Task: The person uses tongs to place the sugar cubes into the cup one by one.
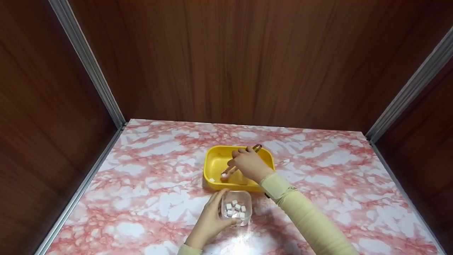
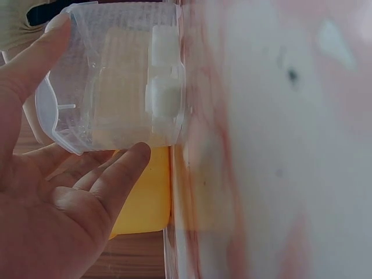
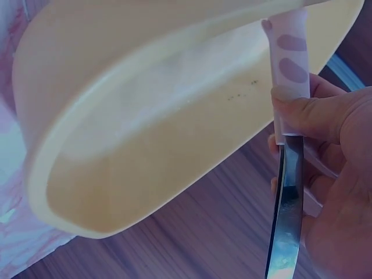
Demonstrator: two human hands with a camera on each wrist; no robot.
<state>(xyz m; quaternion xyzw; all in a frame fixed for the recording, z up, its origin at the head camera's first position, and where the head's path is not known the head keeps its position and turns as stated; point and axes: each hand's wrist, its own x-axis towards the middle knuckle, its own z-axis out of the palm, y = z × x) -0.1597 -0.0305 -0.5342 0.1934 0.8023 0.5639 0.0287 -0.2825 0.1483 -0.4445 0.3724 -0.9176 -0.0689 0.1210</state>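
Observation:
My left hand holds a small clear plastic container upright on the table, thumb on one side and fingers on the other. Several white cubes lie in it. Just behind stands a yellow tub. Over this tub, my right hand grips a pair of tongs with metal arms and pale pink, spotted tips. Low inside the tub, something white shows at the tips in the head view; whether they pinch it I cannot tell. Another small white piece lies in the tub's near left corner.
The table top has a red and white marbled pattern. Dark wood-grain panels rise at the back and both sides, with grey metal strips along the corners.

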